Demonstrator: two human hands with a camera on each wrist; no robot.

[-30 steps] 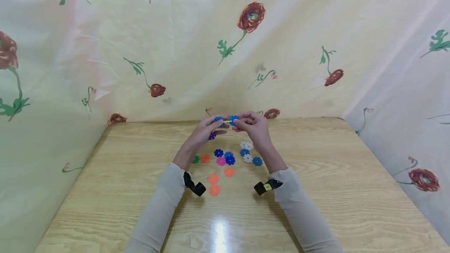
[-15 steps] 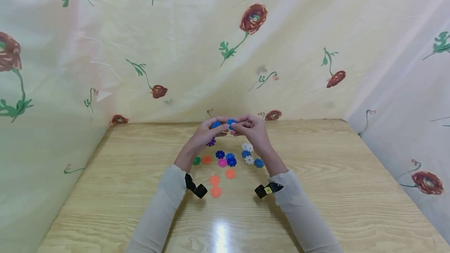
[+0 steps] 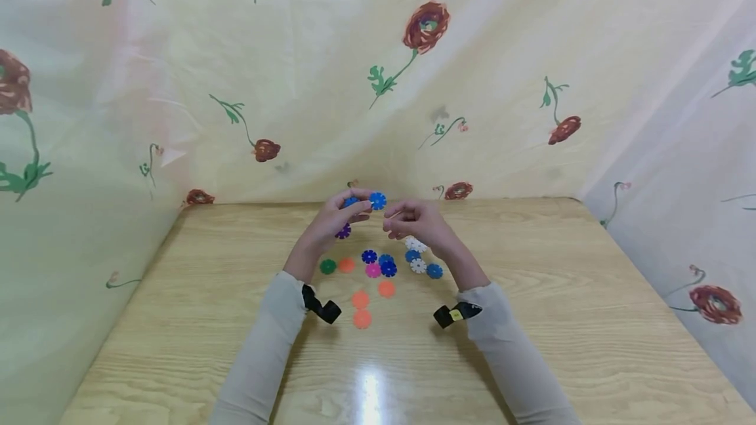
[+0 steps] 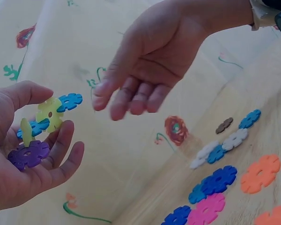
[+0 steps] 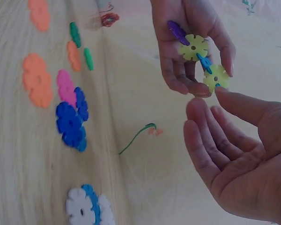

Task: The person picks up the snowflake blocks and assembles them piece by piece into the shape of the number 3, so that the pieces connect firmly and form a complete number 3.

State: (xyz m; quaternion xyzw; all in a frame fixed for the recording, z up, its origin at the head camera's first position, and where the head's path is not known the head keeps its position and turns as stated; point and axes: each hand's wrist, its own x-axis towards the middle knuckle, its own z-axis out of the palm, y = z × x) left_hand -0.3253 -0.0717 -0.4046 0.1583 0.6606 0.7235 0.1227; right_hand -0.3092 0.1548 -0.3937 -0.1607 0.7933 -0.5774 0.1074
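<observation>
My left hand (image 3: pixel 327 225) pinches a chain of slotted plastic flower discs above the far part of the table. In the left wrist view, a purple disc (image 4: pixel 28 155) sits at the palm end, followed by yellow and blue discs in turn. The outermost blue disc (image 4: pixel 70 101) juts past the fingertips and shows in the head view as a blue disc (image 3: pixel 378 201). Just right of the chain is my right hand (image 3: pixel 422 225), its fingers relaxed and holding nothing. The right wrist view shows the right hand (image 5: pixel 243 154) close to the chain's yellow disc (image 5: pixel 216 78).
Loose discs lie on the wooden table (image 3: pixel 531 320) below the hands: orange (image 3: pixel 362 319), green (image 3: pixel 327 266), pink (image 3: pixel 373 270), dark blue (image 3: pixel 388 269) and white (image 3: pixel 418 265) among them. A flowered cloth (image 3: pixel 331 84) hangs behind the table and along both sides.
My right hand has let go of the end blue disc and drawn away to the right. The left hand has shifted slightly left with the chain.
</observation>
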